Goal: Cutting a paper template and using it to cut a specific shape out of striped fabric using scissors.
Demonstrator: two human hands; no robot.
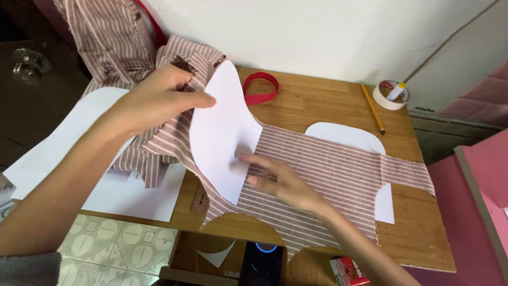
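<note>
At the far left, large white paper sheets (69,153) hang over the edge of the wooden counter (317,106), with bunched striped cloth (121,47) heaped above them. The left hand (153,98) pinches the top edge of a curved white paper pattern piece (219,132), fingers closed on it, lifting it so it stands partly off the fabric. The right hand (275,177) lies flat with fingers spread, fingertips pressing the pattern's lower part and the cut striped fabric piece (328,180) beneath. That fabric already looks cut to shape, with curved notches along its near edge, so cutting seems done. A second white pattern (344,135) lies under it. Farther right sit a red ribbon loop (260,87), a pencil (372,107) and a tape roll (390,95).
</note>
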